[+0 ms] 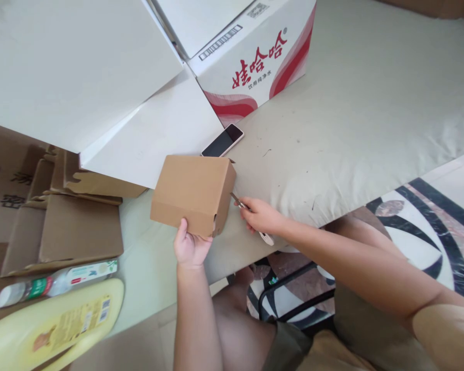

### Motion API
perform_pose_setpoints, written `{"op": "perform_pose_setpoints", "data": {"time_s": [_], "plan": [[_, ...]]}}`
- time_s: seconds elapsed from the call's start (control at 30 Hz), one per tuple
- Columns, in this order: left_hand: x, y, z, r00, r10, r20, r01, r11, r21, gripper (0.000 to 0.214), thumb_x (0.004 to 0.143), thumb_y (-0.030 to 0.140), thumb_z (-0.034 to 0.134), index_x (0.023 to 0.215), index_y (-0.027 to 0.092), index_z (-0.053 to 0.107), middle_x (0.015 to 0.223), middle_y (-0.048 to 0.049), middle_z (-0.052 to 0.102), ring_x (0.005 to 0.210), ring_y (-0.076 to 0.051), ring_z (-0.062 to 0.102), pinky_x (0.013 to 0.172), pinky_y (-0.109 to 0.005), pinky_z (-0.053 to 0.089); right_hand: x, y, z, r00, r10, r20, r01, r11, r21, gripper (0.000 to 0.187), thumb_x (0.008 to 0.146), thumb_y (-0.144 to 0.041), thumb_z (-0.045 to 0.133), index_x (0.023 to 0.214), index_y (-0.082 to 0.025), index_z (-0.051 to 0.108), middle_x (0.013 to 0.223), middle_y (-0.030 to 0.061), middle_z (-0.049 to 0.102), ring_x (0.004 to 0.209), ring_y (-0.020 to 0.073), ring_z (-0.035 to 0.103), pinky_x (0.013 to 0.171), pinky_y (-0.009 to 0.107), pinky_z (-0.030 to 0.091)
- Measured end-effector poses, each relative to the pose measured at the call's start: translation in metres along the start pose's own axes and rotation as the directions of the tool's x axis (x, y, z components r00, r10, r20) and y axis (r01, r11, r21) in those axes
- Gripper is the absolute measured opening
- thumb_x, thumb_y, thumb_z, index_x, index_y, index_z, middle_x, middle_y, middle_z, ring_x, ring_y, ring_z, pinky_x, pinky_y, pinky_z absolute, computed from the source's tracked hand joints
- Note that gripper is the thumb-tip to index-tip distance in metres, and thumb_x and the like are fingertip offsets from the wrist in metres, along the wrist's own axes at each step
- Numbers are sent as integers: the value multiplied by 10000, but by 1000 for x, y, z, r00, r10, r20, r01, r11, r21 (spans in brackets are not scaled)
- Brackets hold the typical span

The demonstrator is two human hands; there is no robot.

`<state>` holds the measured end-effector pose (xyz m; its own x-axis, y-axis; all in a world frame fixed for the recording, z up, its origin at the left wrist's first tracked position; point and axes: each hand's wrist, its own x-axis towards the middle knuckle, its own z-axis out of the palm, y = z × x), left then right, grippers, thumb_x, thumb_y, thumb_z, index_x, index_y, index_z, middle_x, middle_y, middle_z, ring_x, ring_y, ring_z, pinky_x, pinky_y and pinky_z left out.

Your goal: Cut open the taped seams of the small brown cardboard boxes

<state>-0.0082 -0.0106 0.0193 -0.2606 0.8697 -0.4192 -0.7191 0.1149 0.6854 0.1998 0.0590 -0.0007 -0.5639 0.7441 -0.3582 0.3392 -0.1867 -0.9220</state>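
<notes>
The left hand [190, 246] grips the near edge of a small brown box [193, 194], thumb up on its top face. The right hand [260, 215] holds a knife [251, 216] just right of the box, blade tip at the box's right side. A phone [222, 140] lies face up just beyond the box, near a white printed carton [251, 62]. At the left lie flattened cardboard [62, 226], a clear bottle [54, 282] and a yellow bottle [50, 327].
</notes>
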Motion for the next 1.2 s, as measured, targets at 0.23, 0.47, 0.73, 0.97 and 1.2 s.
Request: {"op": "perform_pose_setpoints", "data": {"time_s": [0.23, 0.47, 0.73, 0.97, 1.2], "plan": [[2, 0, -3, 999, 29, -28, -28, 1000, 11, 453, 991, 356, 433, 1427, 275, 522, 1104, -76, 757, 935, -241, 738, 751, -378, 604, -3, -3, -3, 999, -17, 40, 20, 997, -73, 261, 969, -196, 392, 1139, -167, 587, 568, -37, 573, 496, 118, 581, 564, 236, 414], [5, -1, -7, 999, 36, -3, -36, 999, 24, 439, 948, 393, 507, 1363, 264, 573, 1164, -98, 734, 954, -247, 722, 761, -381, 588, -5, -6, -4, 998, 5, 56, -1, 997, -80, 276, 952, -191, 403, 1157, -172, 588, 565, -46, 556, 488, 118, 564, 570, 239, 411], [3, -7, 4, 996, 79, -53, -76, 996, 47, 401, 843, 364, 625, 1227, 251, 646, 1085, -70, 750, 923, -245, 715, 699, -357, 579, -5, -6, -4, 999, -3, 49, 8, 993, -115, 276, 938, -186, 392, 1125, -173, 594, 573, -37, 558, 493, 119, 550, 564, 235, 392], [0, -10, 10, 989, 98, -110, -90, 993, 76, 407, 802, 369, 665, 1192, 252, 662, 1074, -60, 744, 910, -229, 704, 708, -347, 570, -7, -9, -5, 999, 10, 48, -4, 993, -119, 295, 929, -186, 410, 1152, -170, 601, 589, -26, 571, 524, 128, 544, 572, 236, 388], [1, -10, 10, 991, 105, -87, -98, 992, 73, 390, 820, 378, 648, 1187, 247, 655, 1085, -67, 740, 936, -232, 699, 752, -357, 569, -9, -13, -8, 998, -2, 64, 12, 989, -144, 262, 927, -182, 423, 1110, -180, 610, 576, -25, 578, 557, 144, 545, 588, 241, 385]]}}
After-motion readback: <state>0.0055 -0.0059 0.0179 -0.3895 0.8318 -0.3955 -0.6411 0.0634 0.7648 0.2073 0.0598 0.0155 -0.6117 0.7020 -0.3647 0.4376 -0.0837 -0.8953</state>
